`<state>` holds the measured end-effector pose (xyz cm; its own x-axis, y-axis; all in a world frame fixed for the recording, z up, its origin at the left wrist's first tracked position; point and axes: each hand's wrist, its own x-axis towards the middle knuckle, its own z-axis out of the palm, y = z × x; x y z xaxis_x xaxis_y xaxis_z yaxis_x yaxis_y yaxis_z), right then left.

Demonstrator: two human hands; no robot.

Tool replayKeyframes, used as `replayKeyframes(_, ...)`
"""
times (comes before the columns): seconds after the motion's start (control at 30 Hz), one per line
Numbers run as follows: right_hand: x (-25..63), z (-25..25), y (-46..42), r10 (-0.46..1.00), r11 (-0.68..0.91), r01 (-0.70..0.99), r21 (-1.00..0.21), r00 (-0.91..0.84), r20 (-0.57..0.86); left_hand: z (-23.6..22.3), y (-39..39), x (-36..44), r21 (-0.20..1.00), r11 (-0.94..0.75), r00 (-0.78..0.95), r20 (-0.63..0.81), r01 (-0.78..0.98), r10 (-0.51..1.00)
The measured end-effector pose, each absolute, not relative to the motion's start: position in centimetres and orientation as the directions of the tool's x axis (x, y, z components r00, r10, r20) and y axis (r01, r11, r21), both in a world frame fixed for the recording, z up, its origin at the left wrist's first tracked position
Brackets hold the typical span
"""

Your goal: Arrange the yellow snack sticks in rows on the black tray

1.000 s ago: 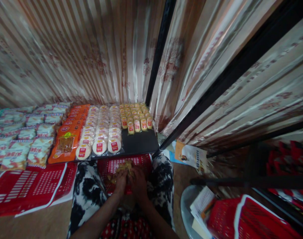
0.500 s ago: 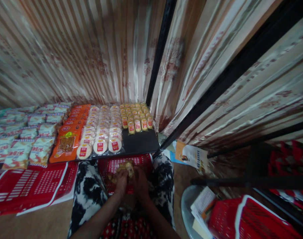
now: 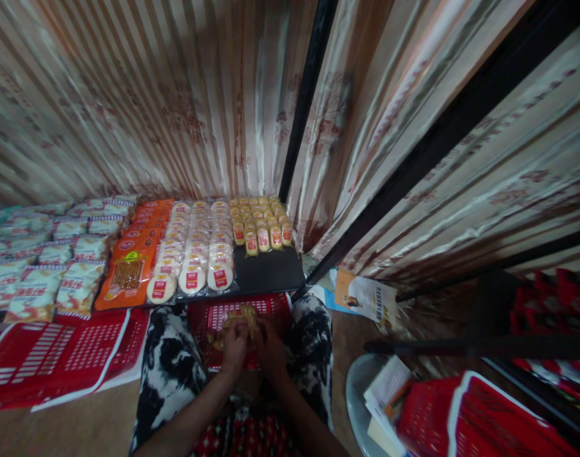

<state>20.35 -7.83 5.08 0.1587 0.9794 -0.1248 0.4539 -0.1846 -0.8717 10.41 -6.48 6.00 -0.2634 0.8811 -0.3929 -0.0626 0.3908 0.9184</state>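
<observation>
My left hand [image 3: 234,348] and my right hand [image 3: 269,346] meet over a red plastic basket [image 3: 275,306] between my knees. Both have their fingers curled around small yellow snack packets [image 3: 244,315] gathered in a bunch. More yellow packets lie in the basket under the left hand. Just beyond the basket is a black shelf board [image 3: 265,271] with a block of the same small yellow packets [image 3: 260,227] standing at its far right, and bare black board in front of them.
Left of those on the shelf lie rows of round white cakes [image 3: 194,251], orange packs [image 3: 134,257] and white-green bags [image 3: 42,266]. Striped curtain hangs behind. Flat red basket panels [image 3: 61,358] lie left; a black rack post [image 3: 432,158], leaflets and another red basket [image 3: 465,416] stand right.
Both hands have lifted slightly with the bunch of yellow packets, which now shows higher above the fingers. The view is otherwise the same.
</observation>
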Motion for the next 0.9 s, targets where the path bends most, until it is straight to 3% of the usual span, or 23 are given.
replayKeyframes(0.27, 20.3, 5.3, -7.8, 0.972, -0.175, 0.373, -0.911, 0.213, -0.099, 7.2, -6.6, 10.6, 0.944, 0.326, -0.265, -0.302, 0.051, 0.916)
replayKeyframes(0.9, 21.4, 5.3, -7.9, 0.910, -0.309, -0.055, -0.950, 0.272, -0.312, 8.7, -7.2, 11.7, 0.935, 0.140, -0.158, -0.093, 0.326, 0.983)
